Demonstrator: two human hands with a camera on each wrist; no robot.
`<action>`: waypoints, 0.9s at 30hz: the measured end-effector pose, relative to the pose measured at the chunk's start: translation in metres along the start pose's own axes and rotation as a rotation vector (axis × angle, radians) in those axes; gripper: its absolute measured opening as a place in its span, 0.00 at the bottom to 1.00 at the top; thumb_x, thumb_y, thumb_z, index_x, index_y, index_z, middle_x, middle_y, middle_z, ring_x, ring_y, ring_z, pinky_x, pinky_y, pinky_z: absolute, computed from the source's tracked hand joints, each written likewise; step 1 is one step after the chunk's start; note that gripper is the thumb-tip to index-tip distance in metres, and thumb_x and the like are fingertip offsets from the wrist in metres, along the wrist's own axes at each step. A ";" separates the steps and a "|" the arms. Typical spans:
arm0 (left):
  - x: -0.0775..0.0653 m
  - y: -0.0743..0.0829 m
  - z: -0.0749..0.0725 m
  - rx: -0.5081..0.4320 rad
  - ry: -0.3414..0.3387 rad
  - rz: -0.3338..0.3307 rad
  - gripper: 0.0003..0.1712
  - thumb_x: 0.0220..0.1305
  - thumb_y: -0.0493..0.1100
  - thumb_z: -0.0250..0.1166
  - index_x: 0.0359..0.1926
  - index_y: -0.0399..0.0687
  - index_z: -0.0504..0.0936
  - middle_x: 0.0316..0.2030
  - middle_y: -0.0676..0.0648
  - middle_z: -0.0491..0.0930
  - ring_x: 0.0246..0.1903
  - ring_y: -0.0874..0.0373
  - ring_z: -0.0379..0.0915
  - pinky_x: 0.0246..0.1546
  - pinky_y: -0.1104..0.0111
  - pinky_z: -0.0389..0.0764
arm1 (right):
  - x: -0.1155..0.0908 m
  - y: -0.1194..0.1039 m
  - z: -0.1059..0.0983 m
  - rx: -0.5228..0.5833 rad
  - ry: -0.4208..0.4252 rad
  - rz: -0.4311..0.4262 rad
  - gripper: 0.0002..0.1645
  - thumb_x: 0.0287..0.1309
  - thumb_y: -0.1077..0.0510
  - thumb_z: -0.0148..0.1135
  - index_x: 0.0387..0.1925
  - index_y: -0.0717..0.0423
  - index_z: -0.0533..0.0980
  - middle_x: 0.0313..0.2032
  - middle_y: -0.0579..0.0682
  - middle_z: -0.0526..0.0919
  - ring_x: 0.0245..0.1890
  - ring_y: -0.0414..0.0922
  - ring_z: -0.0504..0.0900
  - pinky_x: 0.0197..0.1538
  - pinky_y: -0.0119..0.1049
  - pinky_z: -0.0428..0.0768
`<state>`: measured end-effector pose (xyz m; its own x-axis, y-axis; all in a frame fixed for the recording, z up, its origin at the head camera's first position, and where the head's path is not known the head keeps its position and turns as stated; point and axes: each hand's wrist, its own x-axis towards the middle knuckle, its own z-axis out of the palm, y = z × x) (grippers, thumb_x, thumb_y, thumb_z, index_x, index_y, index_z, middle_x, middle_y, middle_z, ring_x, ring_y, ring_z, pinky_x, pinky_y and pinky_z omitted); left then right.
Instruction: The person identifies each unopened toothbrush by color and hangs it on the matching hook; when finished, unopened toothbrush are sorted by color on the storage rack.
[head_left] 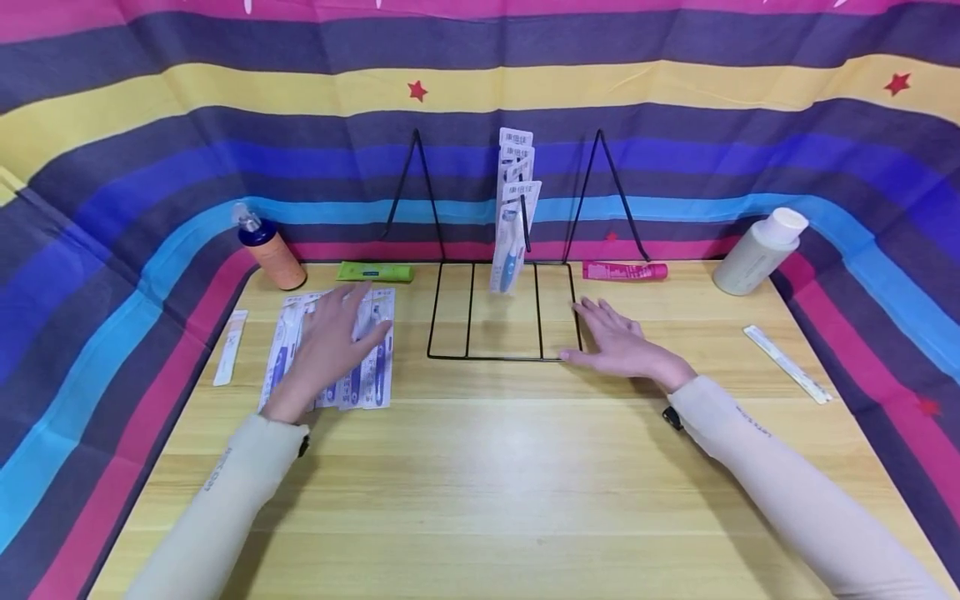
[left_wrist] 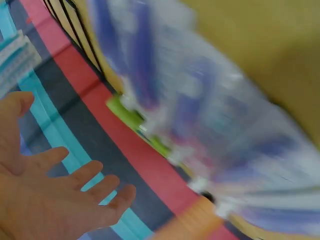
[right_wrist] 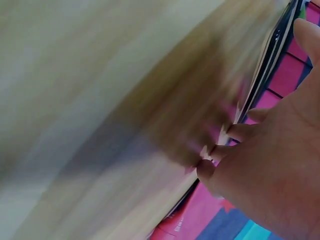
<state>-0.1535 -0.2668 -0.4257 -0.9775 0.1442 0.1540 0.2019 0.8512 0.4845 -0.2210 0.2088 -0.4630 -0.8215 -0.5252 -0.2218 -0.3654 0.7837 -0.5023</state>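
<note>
My left hand [head_left: 330,337], fingers spread and holding nothing, hovers above a row of packaged toothbrushes [head_left: 380,367] with purple-blue handles at the left of the table. In the left wrist view those packs blur past beside the loosely extended fingers [left_wrist: 95,172]. My right hand [head_left: 618,343] is by the right side of a black wire rack [head_left: 504,359], its fingers relaxed and nothing in its grasp. The right wrist view has that hand [right_wrist: 270,165] low over the wooden surface. Several packaged toothbrushes [head_left: 508,242] hang from the rack's middle hook.
Behind the left packs stand an orange pump bottle [head_left: 277,258] and a green tube [head_left: 375,272]. A pink tube [head_left: 624,271] and a pale, white-capped bottle [head_left: 753,257] are at the back right. Slim packets lie left [head_left: 230,348] and right [head_left: 787,364]. Striped cloth [head_left: 675,83] surrounds the table.
</note>
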 end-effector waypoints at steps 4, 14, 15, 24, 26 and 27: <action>-0.024 -0.024 -0.013 -0.028 0.009 -0.107 0.49 0.79 0.61 0.64 0.86 0.42 0.57 0.80 0.28 0.56 0.78 0.27 0.50 0.71 0.27 0.51 | 0.000 0.002 0.000 0.003 0.003 -0.008 0.64 0.73 0.26 0.61 0.90 0.53 0.42 0.87 0.59 0.38 0.85 0.65 0.31 0.75 0.78 0.34; -0.066 -0.079 -0.028 -0.072 -0.023 -0.383 0.45 0.81 0.48 0.64 0.86 0.34 0.54 0.71 0.14 0.53 0.67 0.17 0.55 0.60 0.26 0.66 | 0.001 0.003 0.000 -0.007 -0.005 -0.004 0.65 0.72 0.26 0.62 0.90 0.53 0.42 0.88 0.59 0.37 0.85 0.64 0.30 0.76 0.77 0.34; -0.068 -0.081 -0.029 -0.084 -0.014 -0.392 0.44 0.80 0.45 0.64 0.85 0.34 0.55 0.69 0.14 0.55 0.64 0.19 0.58 0.59 0.29 0.68 | 0.001 0.003 -0.001 -0.007 -0.005 -0.004 0.65 0.72 0.26 0.62 0.90 0.53 0.42 0.88 0.59 0.37 0.85 0.64 0.30 0.76 0.77 0.34; -0.067 -0.098 -0.037 -0.191 -0.032 -0.464 0.45 0.75 0.34 0.67 0.84 0.31 0.55 0.54 0.27 0.70 0.47 0.39 0.70 0.39 0.61 0.74 | 0.003 0.006 0.000 -0.038 -0.003 0.002 0.66 0.71 0.25 0.61 0.90 0.53 0.42 0.88 0.58 0.37 0.85 0.63 0.30 0.76 0.77 0.35; -0.067 -0.100 -0.040 -0.238 -0.053 -0.504 0.46 0.76 0.35 0.67 0.85 0.32 0.53 0.53 0.30 0.72 0.47 0.42 0.70 0.36 0.67 0.74 | 0.003 0.007 0.001 -0.041 -0.003 0.003 0.66 0.71 0.25 0.61 0.90 0.53 0.42 0.88 0.58 0.37 0.85 0.63 0.30 0.76 0.77 0.35; -0.068 -0.101 -0.042 -0.261 -0.058 -0.519 0.47 0.76 0.36 0.67 0.85 0.31 0.52 0.53 0.31 0.72 0.46 0.44 0.70 0.36 0.68 0.74 | 0.003 0.007 0.001 -0.041 -0.002 0.002 0.66 0.71 0.25 0.62 0.90 0.53 0.42 0.88 0.58 0.37 0.85 0.63 0.30 0.76 0.77 0.35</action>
<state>-0.1052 -0.3838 -0.4494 -0.9528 -0.2247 -0.2043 -0.3032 0.6664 0.6812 -0.2259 0.2121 -0.4684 -0.8214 -0.5240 -0.2250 -0.3810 0.7979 -0.4671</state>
